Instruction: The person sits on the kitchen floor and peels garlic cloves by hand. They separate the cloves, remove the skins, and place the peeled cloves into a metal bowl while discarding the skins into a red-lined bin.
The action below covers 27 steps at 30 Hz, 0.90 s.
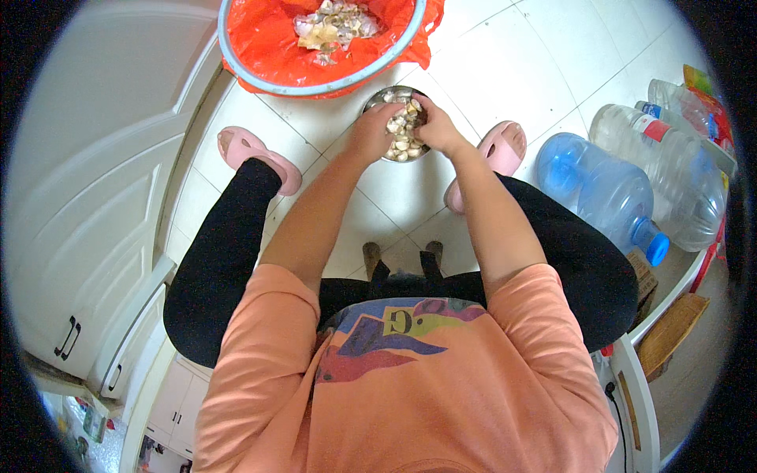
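A round metal bowl [375,101] stands on the floor between my feet. It holds many pale garlic cloves [403,141]. From the left, my left hand [374,133] reaches over the rim, its fingertips among the cloves at the far side. My right hand [439,125] comes in from the right, thumb and fingers bent at the cloves near the upper right of the bowl. The two hands nearly meet there. Whether either one pinches a clove is too small to make out.
Just beyond the bowl stands a bin [322,88] lined with a red plastic bag, with papery skins [337,26] inside. Pink slippers [502,145] flank the bowl. Large plastic bottles [615,183] lie at right; white cabinet doors [89,236] rise at left.
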Each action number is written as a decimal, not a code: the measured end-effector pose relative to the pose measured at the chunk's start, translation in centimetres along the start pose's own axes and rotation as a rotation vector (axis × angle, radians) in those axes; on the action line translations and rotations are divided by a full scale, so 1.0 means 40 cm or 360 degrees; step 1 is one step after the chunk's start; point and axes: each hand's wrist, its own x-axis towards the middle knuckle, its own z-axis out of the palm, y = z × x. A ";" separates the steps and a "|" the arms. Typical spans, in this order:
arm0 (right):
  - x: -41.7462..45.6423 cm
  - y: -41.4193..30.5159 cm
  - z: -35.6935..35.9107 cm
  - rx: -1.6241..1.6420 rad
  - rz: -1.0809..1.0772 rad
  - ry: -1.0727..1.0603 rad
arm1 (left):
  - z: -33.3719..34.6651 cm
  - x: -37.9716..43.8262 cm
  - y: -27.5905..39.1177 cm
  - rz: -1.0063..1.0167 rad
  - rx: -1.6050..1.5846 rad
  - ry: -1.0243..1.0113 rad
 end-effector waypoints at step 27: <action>-0.042 -0.029 0.004 0.0332 -0.0199 0.0185 | 0.043 -0.022 0.051 -0.0379 -0.0183 0.0268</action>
